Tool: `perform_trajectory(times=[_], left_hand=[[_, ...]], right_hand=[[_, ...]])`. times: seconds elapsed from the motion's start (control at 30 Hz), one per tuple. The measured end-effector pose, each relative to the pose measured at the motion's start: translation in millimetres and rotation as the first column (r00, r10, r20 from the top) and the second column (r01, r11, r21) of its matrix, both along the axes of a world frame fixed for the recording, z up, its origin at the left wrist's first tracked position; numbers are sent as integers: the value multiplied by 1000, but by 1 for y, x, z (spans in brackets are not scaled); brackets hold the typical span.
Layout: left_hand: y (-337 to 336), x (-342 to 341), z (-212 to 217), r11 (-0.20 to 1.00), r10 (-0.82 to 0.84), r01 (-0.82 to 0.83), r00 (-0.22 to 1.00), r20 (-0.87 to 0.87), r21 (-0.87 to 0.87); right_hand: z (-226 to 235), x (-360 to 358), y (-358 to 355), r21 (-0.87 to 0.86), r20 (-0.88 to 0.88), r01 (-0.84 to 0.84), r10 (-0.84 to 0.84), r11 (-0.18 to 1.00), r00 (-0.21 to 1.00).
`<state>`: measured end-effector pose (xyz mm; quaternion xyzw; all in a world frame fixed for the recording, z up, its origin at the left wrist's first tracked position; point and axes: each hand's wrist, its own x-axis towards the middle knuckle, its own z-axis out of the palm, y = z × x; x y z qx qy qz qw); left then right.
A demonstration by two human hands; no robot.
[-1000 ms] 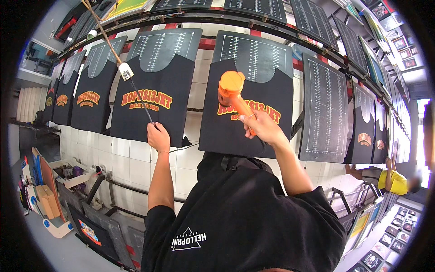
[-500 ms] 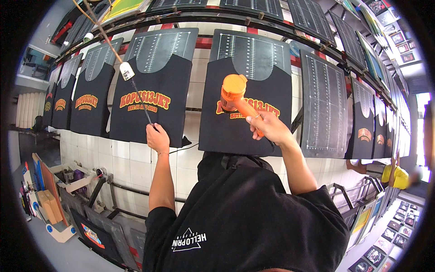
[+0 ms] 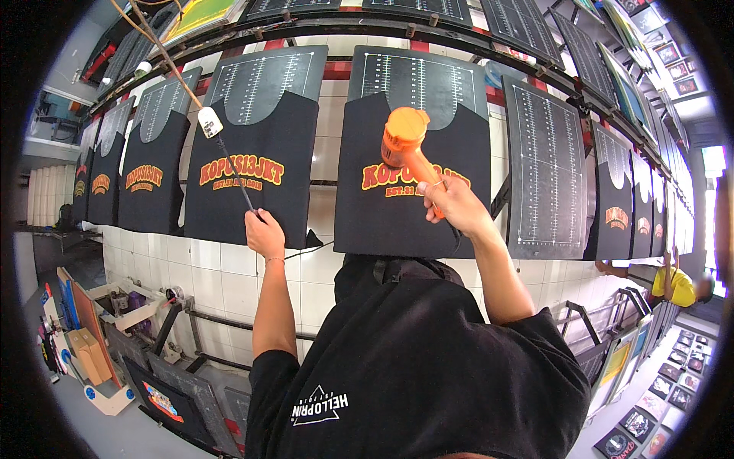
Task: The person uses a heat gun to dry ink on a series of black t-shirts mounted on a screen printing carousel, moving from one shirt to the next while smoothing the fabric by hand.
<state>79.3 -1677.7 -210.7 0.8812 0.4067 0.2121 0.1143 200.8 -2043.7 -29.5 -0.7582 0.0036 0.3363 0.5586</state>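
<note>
My right hand is wrapped round the handle of an orange heat gun. Its barrel hangs over the red and yellow print on a black T-shirt, which is stretched on a dark board. My left hand is closed on a dark cord, which runs up to a white socket block on a hanging cable. Behind the cord lies another black T-shirt with the same print. The heat gun's nozzle is partly hidden by its own body.
More printed shirts on boards continue in a row to the left. A bare ruled board stands to the right. Behind me run a black metal rail and several leaning boards. At the far right is a person in a yellow shirt.
The heat gun has tilted, with its head shifting slightly right and up over the print. The person at the far right has shifted posture. My left hand keeps its hold on the cord.
</note>
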Motion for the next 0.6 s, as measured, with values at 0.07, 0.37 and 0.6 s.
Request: perform_trajectory(times=[0.07, 0.37, 0.6], left_hand=[[0, -1, 0, 1000, -3, 3, 1000, 31, -4], [-1, 1, 0, 1000, 8, -8, 1000, -10, -17], [-2, -1, -1, 1000, 13, -13, 1000, 8, -16]], right_hand=[[-1, 0, -2, 0, 1, 3, -3, 1000, 1000], [1, -1, -12, -5, -24, 13, -13, 1000, 1000], [13, -7, -24, -27, -50, 2, -3, 1000, 999]])
